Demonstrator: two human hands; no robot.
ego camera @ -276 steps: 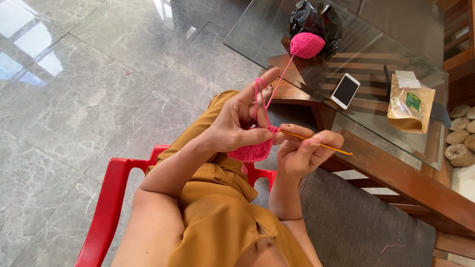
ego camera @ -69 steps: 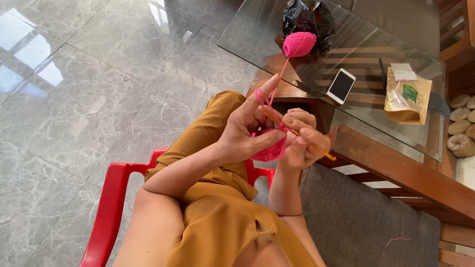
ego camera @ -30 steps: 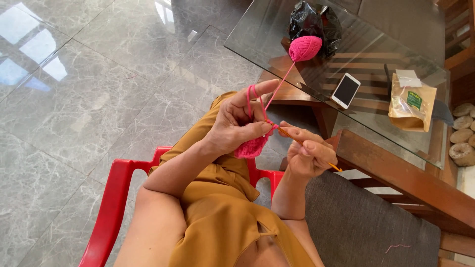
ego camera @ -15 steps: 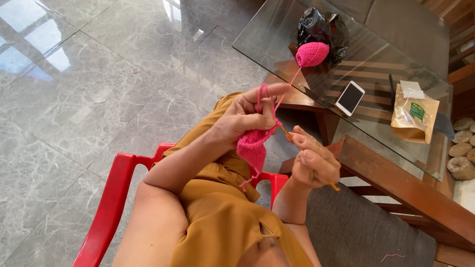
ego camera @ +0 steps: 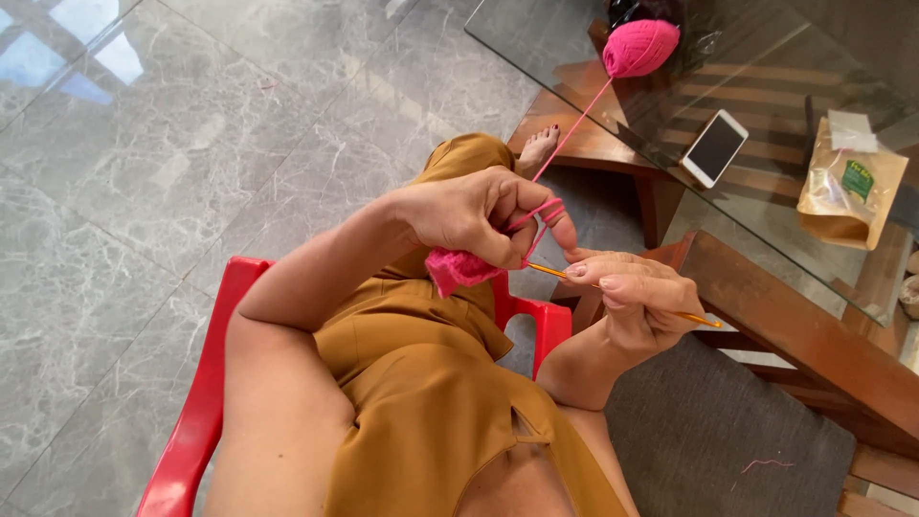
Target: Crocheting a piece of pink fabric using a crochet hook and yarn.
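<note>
On the glass table [ego camera: 574, 57] at far right we see a white phone [ego camera: 716, 147] — dark screen up — beside a tan pouch [ego camera: 850, 196] with a green label [ego camera: 857, 179].

A bright pink ball of yarn [ego camera: 639, 46] is seen at one o'clock, and the same pink is carried by the strand [ego camera: 571, 134] and the crocheted piece [ego camera: 461, 270] at the centre. A golden-orange crochet hook [ego camera: 689, 317] is shown at three o'clock. The chair [ego camera: 206, 402] is red, the clothing [ego camera: 431, 402] mustard. The floor [ego camera: 191, 144] is grey, veined marble. A white-edged, black-screened phone [ego camera: 715, 147] and a tan packet [ego camera: 850, 187] with a green label are seen at two o'clock.
</note>
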